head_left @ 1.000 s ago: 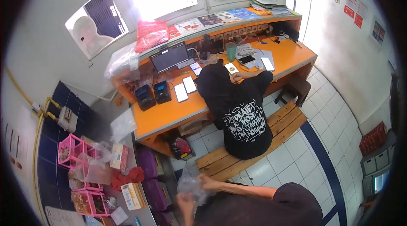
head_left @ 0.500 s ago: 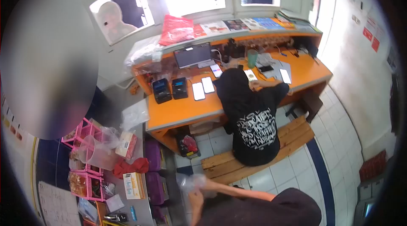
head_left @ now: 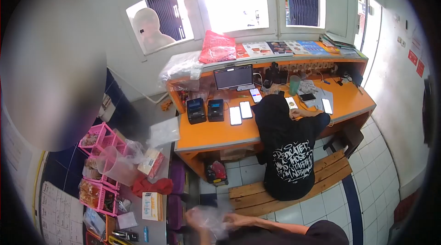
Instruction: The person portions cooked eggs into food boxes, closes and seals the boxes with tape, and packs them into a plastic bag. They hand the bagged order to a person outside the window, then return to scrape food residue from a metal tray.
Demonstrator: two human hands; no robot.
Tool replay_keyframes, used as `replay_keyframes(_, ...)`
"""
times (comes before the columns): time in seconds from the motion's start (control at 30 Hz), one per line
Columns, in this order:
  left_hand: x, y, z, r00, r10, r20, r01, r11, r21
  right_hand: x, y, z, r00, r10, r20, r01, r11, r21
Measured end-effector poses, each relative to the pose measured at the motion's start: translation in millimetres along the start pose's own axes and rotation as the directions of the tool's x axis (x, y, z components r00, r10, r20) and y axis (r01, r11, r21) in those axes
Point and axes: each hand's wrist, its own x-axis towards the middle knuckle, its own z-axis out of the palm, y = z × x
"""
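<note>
Low over floor tiles (head_left: 317, 208), right hand (head_left: 235, 220) pinching a clear bag (head_left: 213, 220), left hand (head_left: 195, 219) blurry at its other side, grip hard to tell, red cloth (head_left: 152, 187) nearby

Bag (head_left: 213, 222) between hands (head_left: 237, 220), bench (head_left: 335, 164) before counter (head_left: 213, 134)

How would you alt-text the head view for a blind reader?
The wearer's right hand holds a clear plastic bag, the blurred left hand against it. Ahead, someone in black sits on a wooden bench at an orange desk.
</note>
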Motion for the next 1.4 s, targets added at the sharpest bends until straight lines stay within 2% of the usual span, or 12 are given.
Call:
replay_keyframes(0.07,-60.7,22.5,21.9,0.687,0.546,0.48,-0.714,0.628,0.309,37.0,8.0,-5.7,0.943,0.125,-0.308,-0.113,0.992,0.055)
replay_keyframes(0.17,-89.4,28.9,-13.0,0.652,0.139,0.745,-0.6,0.695,0.395,82.4,86.0,-56.0,0.526,-0.051,-0.849,0.257,0.961,0.101)
replay_keyframes(0.33,-57.8,126.8,23.3,0.881,0.435,0.185,-0.472,0.799,0.371,14.0,2.9,-72.4,0.504,0.083,-0.86,-0.631,0.715,-0.301)
replay_keyframes(0.47,-92.1,140.9,40.3,0.922,0.273,0.275,-0.351,0.89,0.292,11.1,-22.3,-30.5,0.644,-0.462,-0.61,-0.458,0.407,-0.791)
replay_keyframes(0.53,-96.6,119.9,19.5,0.904,0.126,0.409,-0.333,0.806,0.489,31.7,20.6,-36.3,0.665,-0.487,-0.566,0.149,0.83,-0.538)
replay_keyframes(0.73,-81.4,58.1,-106.1,0.936,-0.175,0.306,-0.206,0.434,0.877,73.0,22.8,-55.7,0.877,-0.244,-0.413,-0.013,0.849,-0.529)
replay_keyframes(0.83,-65.7,109.6,-87.9,0.983,0.122,0.134,-0.18,0.572,0.8,93.4,-21.8,-11.5,0.729,-0.589,-0.347,0.015,0.521,-0.853)
replay_keyframes(0.93,-65.0,151.5,-90.6,0.997,0.076,0.013,-0.069,0.796,0.602,113.5,-39.3,26.7,0.917,-0.395,-0.06,0.323,0.823,-0.467)
replay_keyframes(1.03,-59.2,132.6,-150.2,0.87,-0.294,0.396,-0.137,0.626,0.767,118.7,-37.1,26.5,0.993,0.031,-0.115,-0.063,0.955,-0.291)
replay_keyframes(1.17,-11.4,161.3,-283.7,0.954,-0.064,0.294,-0.233,0.461,0.856,127.0,-23.2,1.2,0.949,-0.125,-0.288,0.015,0.934,-0.357)
replay_keyframes(1.27,34.1,174.3,-372.9,0.954,-0.05,0.295,-0.299,-0.1,0.949,137.3,-41.1,23.7,0.925,-0.258,-0.278,0.078,0.846,-0.527)
replay_keyframes(1.4,72.4,151.2,-434.3,0.887,-0.121,0.447,-0.455,-0.053,0.889,154.5,-89.2,78.0,0.89,-0.286,-0.355,0.005,0.785,-0.62)
